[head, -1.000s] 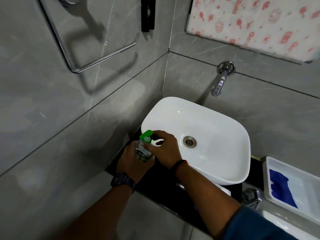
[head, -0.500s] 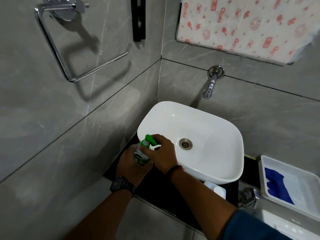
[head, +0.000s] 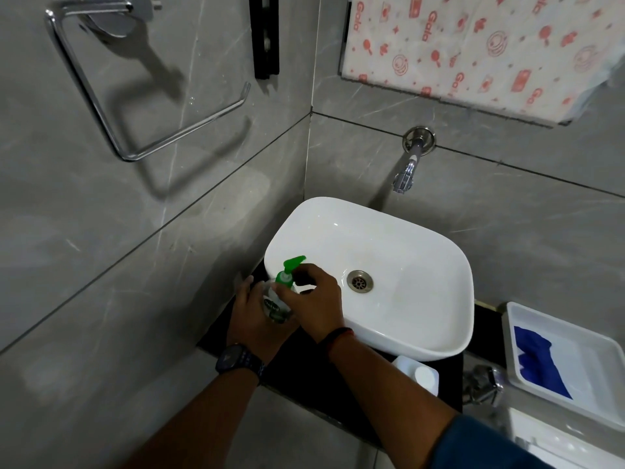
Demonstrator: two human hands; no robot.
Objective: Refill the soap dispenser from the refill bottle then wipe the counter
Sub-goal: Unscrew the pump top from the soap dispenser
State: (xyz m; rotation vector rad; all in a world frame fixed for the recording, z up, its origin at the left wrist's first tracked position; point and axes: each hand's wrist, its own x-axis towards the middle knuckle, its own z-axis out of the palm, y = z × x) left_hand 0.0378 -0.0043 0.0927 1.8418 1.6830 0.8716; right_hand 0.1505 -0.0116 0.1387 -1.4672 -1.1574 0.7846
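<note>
Refill bottle (head: 418, 373): nearest me, white, cap on, standing on the dark worktop (head: 304, 363) under the front rim of the basin (head: 422, 346); untouched.
Left hand (head: 252, 319): grip wrapped round the body of the soap dispenser (head: 274, 304), steadying it.
Right hand (head: 313, 301): grip pinched at the green pump (head: 290, 269), fingers on its collar (the exact contact is hidden behind my knuckles).
Dispenser, place: at the left end of the worktop, just beside the basin's left wall, base down as far as I can tell.
Dispenser, axis: long axis roughly upright, leaning a little toward the basin; nozzle points up and right, over the rim.
Step in hand: opening the dispenser, I judge; pump looks seated, no pouring begun.
Next move calls for: twisting the pump free while the left hand holds the body firm, then fetching the refill bottle.
Blue cloth (head: 537, 363): in the white tray (head: 575, 336), well to the right, for the wipe later.
Tap (head: 407, 167): farthest, on the wall, above the basin.
</note>
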